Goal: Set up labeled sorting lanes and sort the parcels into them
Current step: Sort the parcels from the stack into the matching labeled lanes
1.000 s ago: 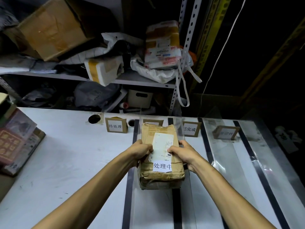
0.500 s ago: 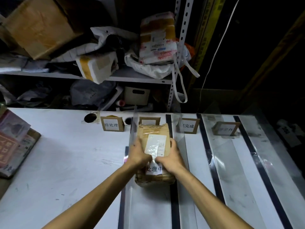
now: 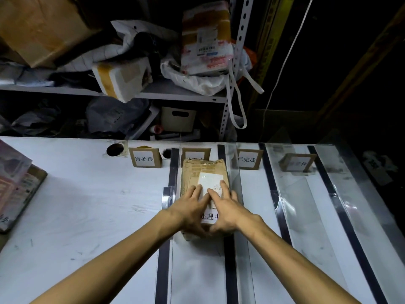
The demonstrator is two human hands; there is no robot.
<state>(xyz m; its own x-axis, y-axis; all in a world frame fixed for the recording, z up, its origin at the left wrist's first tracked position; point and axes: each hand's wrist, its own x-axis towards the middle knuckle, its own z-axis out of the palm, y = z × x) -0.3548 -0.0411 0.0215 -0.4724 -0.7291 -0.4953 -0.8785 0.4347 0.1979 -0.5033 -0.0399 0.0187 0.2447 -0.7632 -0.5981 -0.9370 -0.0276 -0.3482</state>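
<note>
The left hand (image 3: 188,208) and right hand (image 3: 226,208) lie flat on the parcel (image 3: 202,172), fingers straight and slightly spread. It sits on the table (image 3: 87,205) between two black tape strips (image 3: 163,270), just before a sign card (image 3: 196,152). A second ago both hands gripped its sides, and it was nearer.

The parcel (image 3: 202,170) hides most of the second sign's (image 3: 195,153) writing. My left hand (image 3: 188,210) and right hand (image 3: 226,208) cover part of its tag (image 3: 209,216). The fourth sign (image 3: 298,163) is too blurred to read. The picture's edge cuts off the stack (image 3: 19,185) at the bench's left edge.
</note>
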